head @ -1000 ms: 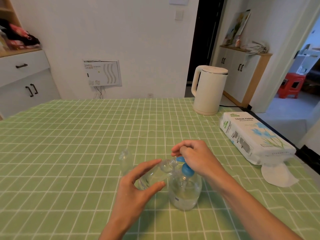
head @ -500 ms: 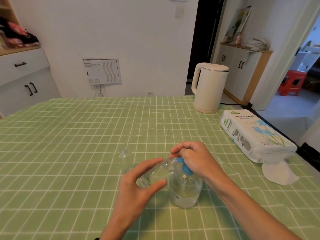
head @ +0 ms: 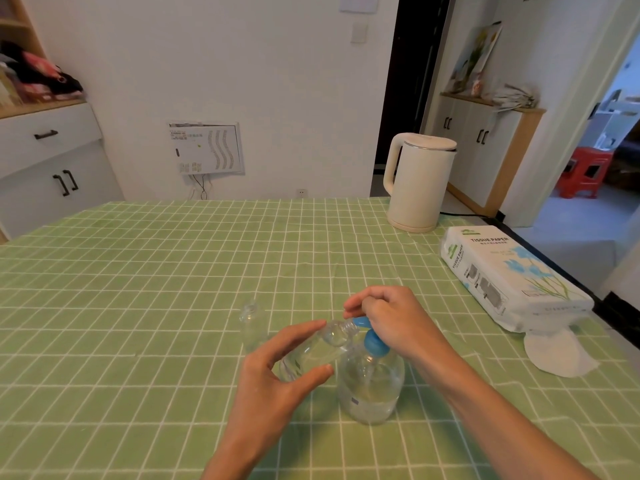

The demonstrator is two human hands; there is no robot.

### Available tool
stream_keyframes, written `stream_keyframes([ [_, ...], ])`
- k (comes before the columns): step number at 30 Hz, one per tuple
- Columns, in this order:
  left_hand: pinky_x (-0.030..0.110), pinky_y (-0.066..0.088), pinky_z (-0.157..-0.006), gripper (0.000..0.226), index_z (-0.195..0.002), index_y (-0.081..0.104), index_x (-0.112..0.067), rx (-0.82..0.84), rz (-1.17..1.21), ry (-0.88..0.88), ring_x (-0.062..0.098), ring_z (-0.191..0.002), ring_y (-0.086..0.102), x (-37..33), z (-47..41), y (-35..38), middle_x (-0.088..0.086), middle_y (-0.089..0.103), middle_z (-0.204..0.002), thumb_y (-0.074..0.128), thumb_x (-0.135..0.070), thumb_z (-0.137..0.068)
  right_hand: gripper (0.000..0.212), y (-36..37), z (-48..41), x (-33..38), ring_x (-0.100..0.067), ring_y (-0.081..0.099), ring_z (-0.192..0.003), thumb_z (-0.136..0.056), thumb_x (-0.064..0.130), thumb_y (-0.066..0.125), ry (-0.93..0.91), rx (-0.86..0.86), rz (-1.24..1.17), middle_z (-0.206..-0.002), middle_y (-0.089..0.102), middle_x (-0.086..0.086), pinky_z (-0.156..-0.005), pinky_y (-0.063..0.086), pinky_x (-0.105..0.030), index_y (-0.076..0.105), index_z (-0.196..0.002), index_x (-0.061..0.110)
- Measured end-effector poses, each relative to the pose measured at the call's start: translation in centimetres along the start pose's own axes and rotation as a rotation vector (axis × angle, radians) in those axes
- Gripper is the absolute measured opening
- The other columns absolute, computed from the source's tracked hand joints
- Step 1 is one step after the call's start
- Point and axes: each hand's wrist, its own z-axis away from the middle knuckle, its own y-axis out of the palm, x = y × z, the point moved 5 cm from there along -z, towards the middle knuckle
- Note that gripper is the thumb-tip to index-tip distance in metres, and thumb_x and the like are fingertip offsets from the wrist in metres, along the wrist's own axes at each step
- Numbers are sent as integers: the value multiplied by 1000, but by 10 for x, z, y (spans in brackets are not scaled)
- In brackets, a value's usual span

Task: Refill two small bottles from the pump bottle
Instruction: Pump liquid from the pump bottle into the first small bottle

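A table (head: 166,299) covered with a green checked cloth fills most of the head view. At its far right corner a cream kettle (head: 420,188) is stood upright. Nearer, along the right edge, a white pack of tissue paper (head: 509,282) is laid flat, and a loose tissue (head: 557,353) is spread on the cloth just beside its near end.

In the near middle of the table the clear pump bottle (head: 370,389) is stood upright, with clear liquid seen in its lower part. Its top is covered by the right hand (head: 391,323), whose fingers are curled down around the blue pump head (head: 375,344). The blue spout (head: 360,321) is pointed to the left from under those fingers.

The left hand (head: 273,382) is raised just left of the pump bottle. The tilted small bottle (head: 311,351), clear and uncapped, is gripped in it between the thumb on the near side and the fingers on the far side. This bottle is leaned so that its open neck is brought up to the tip of the spout; whether the two are touching cannot be told.

The second small bottle (head: 252,323), also clear and without a cap, is stood upright on the cloth just beyond the left hand, apart from the pump bottle.
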Motion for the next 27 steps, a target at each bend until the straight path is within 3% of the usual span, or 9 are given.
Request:
stream_keyframes([
  [3, 17, 49, -106, 53, -123, 73, -46, -3, -9, -3, 7, -125, 68, 1, 0, -1, -18, 76, -126, 87, -36, -74, 40, 2, -1, -3, -4, 75, -91, -100, 3, 47, 6, -2, -28, -89, 81, 6, -79, 52, -19, 80, -87, 21],
  [9, 31, 50, -106, 53, -123, 73, -47, -8, -17, -16, 8, -124, 69, 3, 2, -2, -19, 76, -125, 87, -37, -72, 39, 6, -1, -6, -3, 74, -91, -99, 1, 47, 32, 14, -32, -91, 82, 3, -76, 51, -18, 80, -91, 20],
  [15, 16, 49, -105, 53, -122, 73, -47, -6, -14, -15, 6, -124, 69, 0, 2, -3, -19, 76, -125, 87, -37, -72, 38, 3, 0, -2, -6, 75, -93, -100, 4, 47, 17, -9, -28, -90, 81, 4, -79, 51, -20, 79, -87, 20],
  [27, 14, 49, -104, 53, -123, 73, -46, -7, -8, -6, 5, -124, 69, -1, 0, -4, -19, 76, -125, 87, -36, -73, 39, 0, -3, -2, 3, 73, -85, -100, 6, 49, -10, -4, -6, -86, 80, 11, -73, 49, -14, 80, -85, 23],
])
